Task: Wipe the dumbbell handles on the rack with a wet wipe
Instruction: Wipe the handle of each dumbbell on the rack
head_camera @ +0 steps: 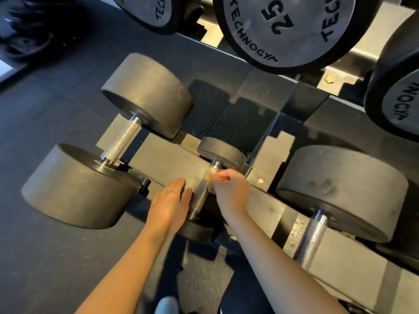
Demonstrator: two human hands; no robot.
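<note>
- The upper-tier dumbbell (288, 26) is showing "TECHNOGYM" and a "25" on its grey end face, both reading upside down from this view.
- The neighbouring end faces at the top left (156, 10) and far right (399, 105) are being cropped by the frame, leaving only "TECH" and "NOGYM".
- The right hand (231, 189) is pinching a crumpled wet wipe (209, 176) with closed fingertips, pressing it against the upper end of the small dumbbell's handle (200, 198).
- The left hand (170, 202) is lying flat just left of that handle, fingers extended and together, gripping nothing; whether it is touching the rack (167, 159) is hard to tell.
- The small dumbbell is sitting in the lower tier between a large dumbbell on the left (127, 137) and another on the right (317, 232).
- Its near head is being mostly hidden under the left wrist.
- The wipe is looking blurred, so its folds are hard to make out.
- The right dumbbell's near head is being cut off behind the right forearm.
- A pale shoe tip (166, 305) is being cropped by the bottom edge.
</note>
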